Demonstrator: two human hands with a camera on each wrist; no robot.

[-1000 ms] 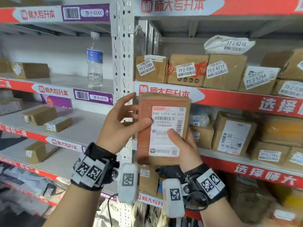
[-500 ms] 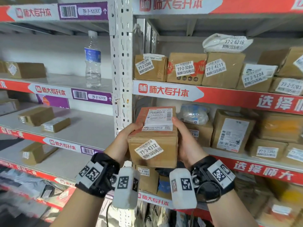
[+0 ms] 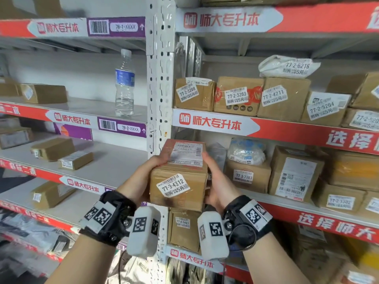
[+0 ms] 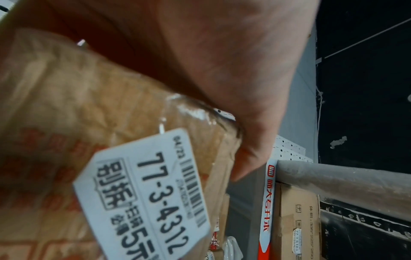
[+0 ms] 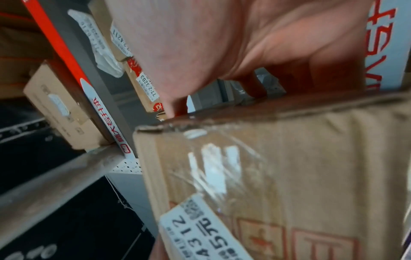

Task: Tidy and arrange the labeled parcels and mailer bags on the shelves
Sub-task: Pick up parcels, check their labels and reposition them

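I hold a brown cardboard parcel (image 3: 178, 187) between both hands, at the left end of the right bay's third shelf (image 3: 307, 218). Its front sticker reads 77-3-4312 and a white shipping label lies on its top face. My left hand (image 3: 143, 175) grips its left side and my right hand (image 3: 215, 181) grips its right side, thumbs over the top edge. In the left wrist view the sticker on the parcel (image 4: 142, 193) fills the frame below my left hand (image 4: 222, 70). The right wrist view shows the parcel (image 5: 289, 167) under my right hand (image 5: 222, 44).
The white upright post (image 3: 160, 78) stands just left of the parcel. Box 77-3-7303 (image 3: 246, 175) with a blue-white mailer bag (image 3: 246, 152) on it sits right of it. Labeled boxes (image 3: 238, 95) line the shelf above. A water bottle (image 3: 124, 85) and small boxes (image 3: 53, 148) occupy the left bay.
The parcel was upright with its shipping label toward me; it has been tipped flat so the 77-3-4312 sticker faces me, and lowered to the third shelf's front.
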